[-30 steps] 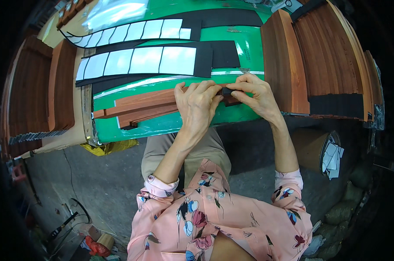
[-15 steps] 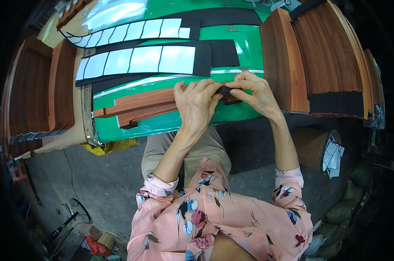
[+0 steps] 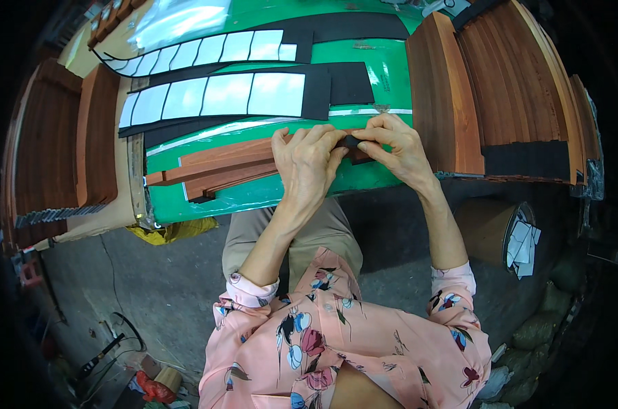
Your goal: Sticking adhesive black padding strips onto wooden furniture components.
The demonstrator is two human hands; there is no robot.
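My left hand (image 3: 306,160) lies over a reddish-brown wooden strip (image 3: 217,163), its thumb and fingers closed at the strip's right end. Between both hands is a small black foam-like piece (image 3: 352,142), pressed against that end. My right hand (image 3: 396,148) pinches this piece between thumb and forefinger. Beneath the strip lie more brown wooden strips (image 3: 234,178) on the green tabletop (image 3: 186,208). Behind my hands are black foam sheets (image 3: 316,99) bearing white rectangular backing pieces (image 3: 227,93). My fingers hide part of the strip's end.
Tall stacks of brown wooden strips stand at the right (image 3: 517,82) and left (image 3: 46,150) of the table. A round bin (image 3: 493,228) with white scraps sits on the floor at right. A yellow bag (image 3: 172,230) shows under the table edge.
The black piece between my fingers has shifted and bent slightly, and my right fingertips have moved a little. My left hand stays almost in place on the strip.
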